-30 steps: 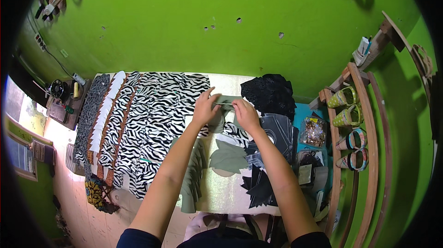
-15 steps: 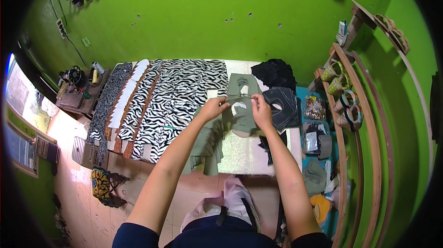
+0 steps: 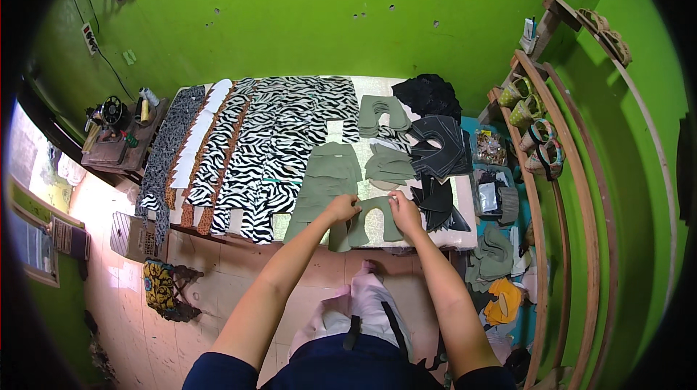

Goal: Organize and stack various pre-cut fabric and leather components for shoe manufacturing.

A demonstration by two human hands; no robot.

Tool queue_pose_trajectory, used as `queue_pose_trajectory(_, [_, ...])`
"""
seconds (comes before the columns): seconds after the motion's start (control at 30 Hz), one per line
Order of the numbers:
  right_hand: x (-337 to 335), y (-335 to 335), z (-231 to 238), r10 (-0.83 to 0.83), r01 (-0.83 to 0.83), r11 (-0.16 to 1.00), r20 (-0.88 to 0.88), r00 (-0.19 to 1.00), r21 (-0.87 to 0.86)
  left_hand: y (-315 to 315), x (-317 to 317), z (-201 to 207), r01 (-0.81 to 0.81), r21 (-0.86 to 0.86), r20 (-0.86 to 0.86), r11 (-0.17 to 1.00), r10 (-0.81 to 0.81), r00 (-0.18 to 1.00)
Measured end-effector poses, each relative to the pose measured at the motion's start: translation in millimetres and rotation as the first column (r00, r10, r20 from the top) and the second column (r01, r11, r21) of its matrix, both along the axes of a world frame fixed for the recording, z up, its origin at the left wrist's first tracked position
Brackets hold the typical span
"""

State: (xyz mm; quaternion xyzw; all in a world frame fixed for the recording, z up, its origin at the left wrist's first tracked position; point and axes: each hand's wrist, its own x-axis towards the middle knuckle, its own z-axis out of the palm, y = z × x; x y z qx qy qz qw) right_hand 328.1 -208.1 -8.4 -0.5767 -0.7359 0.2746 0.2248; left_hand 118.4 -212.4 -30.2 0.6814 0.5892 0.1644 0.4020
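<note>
My left hand [image 3: 343, 208] and my right hand [image 3: 404, 211] pinch the upper corners of an olive-green U-shaped cut piece [image 3: 375, 205] between them, low over the table's front edge. Its open end points toward me. Left of it, overlapping olive cut pieces [image 3: 328, 165] lie in a column, and my left hand is right over their lower end. Beyond my hands sits a small stack of olive pieces [image 3: 390, 165]. Farther back is a stack of olive U-shaped pieces [image 3: 379, 110].
Rows of zebra-print pieces [image 3: 254, 143] cover the left of the table. Black cut pieces [image 3: 441, 144] and crumpled black fabric [image 3: 427, 96] lie right. A sewing machine [image 3: 112, 114] stands far left. A wooden rack [image 3: 534, 165] with sandals flanks the right, beside a plastic container [image 3: 494, 190].
Both hands have come nearer me, from over the olive stacks to the front edge. They now hold a U-shaped olive piece spread between them, and the stacks behind lie uncovered.
</note>
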Motion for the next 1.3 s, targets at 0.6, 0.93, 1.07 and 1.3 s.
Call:
queue_pose_trajectory(0.6, [11.8,101.0,-2.4,-0.075,-0.008,0.938,0.227,0.971,0.346,76.6,38.1,27.3,-0.191,0.129,-0.074,0.973,0.202,0.977])
queue_pose_trajectory(0.93, [24.2,109.8,1.7,0.126,-0.248,0.875,0.299,0.946,0.417,89.3,76.5,22.2,0.055,0.471,-0.199,0.881,0.045,0.979])
queue_pose_trajectory(1.07, [14.6,102.4,17.2,0.212,-0.283,0.893,0.225,0.951,0.351,93.6,69.3,21.6,0.2,0.523,-0.368,0.828,0.008,0.93])
queue_pose_trajectory(1.3, [15.6,96.5,14.5,0.247,-0.285,0.906,0.158,0.956,0.314,84.5,49.9,27.9,0.132,0.522,-0.305,0.843,0.04,0.952])
